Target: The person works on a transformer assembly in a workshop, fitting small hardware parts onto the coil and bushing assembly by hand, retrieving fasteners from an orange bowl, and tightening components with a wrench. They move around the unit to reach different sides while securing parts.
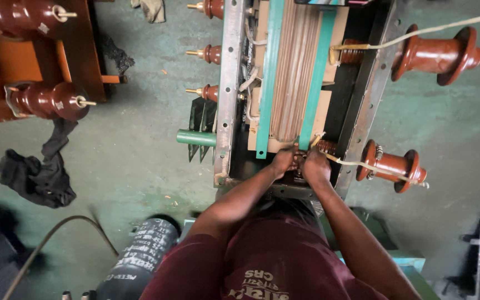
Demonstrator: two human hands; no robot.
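Note:
I look straight down into an open metal transformer tank (228, 83) holding a laminated core with teal clamps (293, 72). My left hand (282, 161) and my right hand (315, 166) are pressed together at the near end of the core, fingers closed around a small part that my hands hide. A copper-coloured winding end (326, 147) sits right beside my right hand, with a cream sleeved lead (362, 165) running from it to a brown porcelain bushing (393, 165).
A larger brown bushing (440, 54) sticks out at upper right. Three small bushings (211, 54) line the tank's left wall above a green pipe (195, 138). A second unit with bushings (45, 100) stands at left, near a black rag (37, 175), a dark cylinder (140, 258) and a hose (56, 230).

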